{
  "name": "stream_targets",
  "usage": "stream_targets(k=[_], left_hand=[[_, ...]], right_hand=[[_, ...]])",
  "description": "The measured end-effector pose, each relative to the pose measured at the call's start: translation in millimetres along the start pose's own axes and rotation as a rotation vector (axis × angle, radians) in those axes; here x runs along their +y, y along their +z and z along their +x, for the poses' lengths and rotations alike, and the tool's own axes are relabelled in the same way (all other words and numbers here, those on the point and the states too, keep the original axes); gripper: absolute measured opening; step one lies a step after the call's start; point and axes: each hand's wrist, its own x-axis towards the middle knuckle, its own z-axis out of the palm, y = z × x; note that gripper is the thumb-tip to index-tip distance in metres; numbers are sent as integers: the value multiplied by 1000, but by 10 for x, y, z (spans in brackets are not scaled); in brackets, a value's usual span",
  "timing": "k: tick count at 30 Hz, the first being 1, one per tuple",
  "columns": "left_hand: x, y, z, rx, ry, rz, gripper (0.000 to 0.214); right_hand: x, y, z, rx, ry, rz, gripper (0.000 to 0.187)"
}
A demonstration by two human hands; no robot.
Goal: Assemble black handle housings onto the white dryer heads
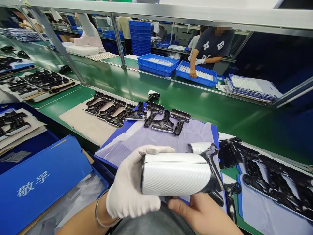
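Note:
My left hand, in a white glove, grips the dark-rimmed end of a hair-dryer-shaped housing. Its barrel is white with a wavy ribbed pattern, and a glossy black handle sits at the right end. Bare, my right hand is closed against the underside of this housing; its thumb shows, while its fingers pass out of sight behind. Just beyond lies another white and black housing, partly covered. Black half-shells rest on the purple sheeted board in front of me.
More black shells lie on cardboard to the left, and others are stacked at right. A blue box stands at lower left. Across the green conveyor, a person reaches into a blue tray. A metal frame spans overhead.

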Motion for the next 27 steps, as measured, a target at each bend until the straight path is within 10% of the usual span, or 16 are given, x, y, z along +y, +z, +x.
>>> stream_targets(k=[27], left_hand=[[85, 110, -51, 26, 19, 137, 62]], right_hand=[[-194, -98, 36, 2, -357, 63, 35]])
